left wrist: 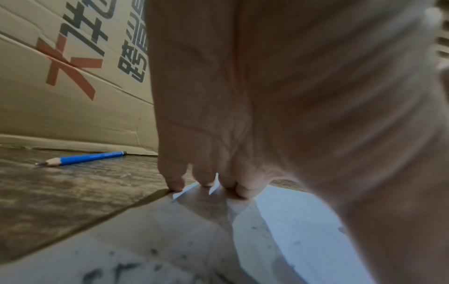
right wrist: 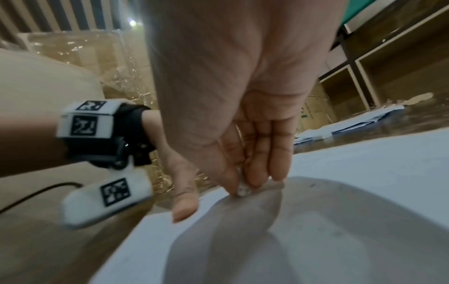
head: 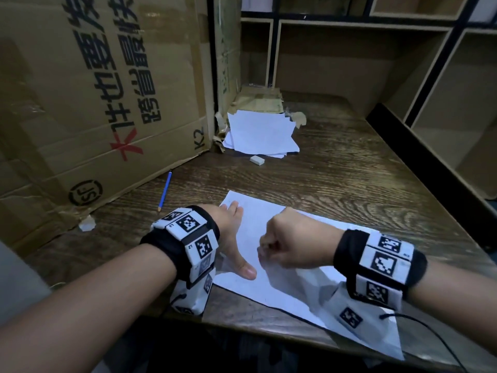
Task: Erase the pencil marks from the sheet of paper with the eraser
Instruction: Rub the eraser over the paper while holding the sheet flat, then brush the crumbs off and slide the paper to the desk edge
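Observation:
A white sheet of paper (head: 282,286) lies on the dark wooden desk (head: 336,179) in front of me. My left hand (head: 234,232) lies flat on its left edge, fingers straight and thumb spread, pressing it down. In the left wrist view the fingertips (left wrist: 175,184) press on the paper's far corner, and dark pencil marks (left wrist: 109,272) show near the bottom. My right hand (head: 265,247) is curled over the middle of the sheet. In the right wrist view its fingers (right wrist: 257,173) pinch a small white eraser (right wrist: 243,189) whose tip touches the paper (right wrist: 364,173).
A blue pencil (head: 164,191) lies left of the sheet beside a big cardboard box (head: 94,90). A second white eraser (head: 256,160) sits in front of a stack of loose paper (head: 261,133) at the back. Wooden shelves (head: 443,103) rise behind and right.

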